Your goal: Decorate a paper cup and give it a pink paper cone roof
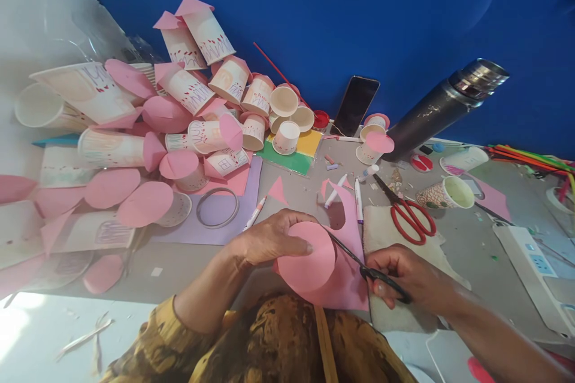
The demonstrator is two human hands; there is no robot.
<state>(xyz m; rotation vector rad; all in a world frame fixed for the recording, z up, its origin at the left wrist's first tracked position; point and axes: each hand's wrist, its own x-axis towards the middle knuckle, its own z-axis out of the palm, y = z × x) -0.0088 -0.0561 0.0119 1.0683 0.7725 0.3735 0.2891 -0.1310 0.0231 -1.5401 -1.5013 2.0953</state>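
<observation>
before a blue wall [305, 18], at a grey tabletop [193, 263] heaped on the left with pink-trimmed paper cups [197, 93]. pinching a pink paper disc [308, 272] tightly between thumb and fingers of the left hand [269, 239], over a cut pink sheet [350, 278]. gripping black-handled scissors [365, 271] with curled fingers of the right hand [399, 266], laying blades along the disc's right edge. showing also red-handled scissors [396, 200], partly on a pale cloth [381, 236].

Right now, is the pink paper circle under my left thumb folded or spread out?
Spread out: in your left hand, the pink paper circle shows a broad, round face, no crease visible.
</observation>
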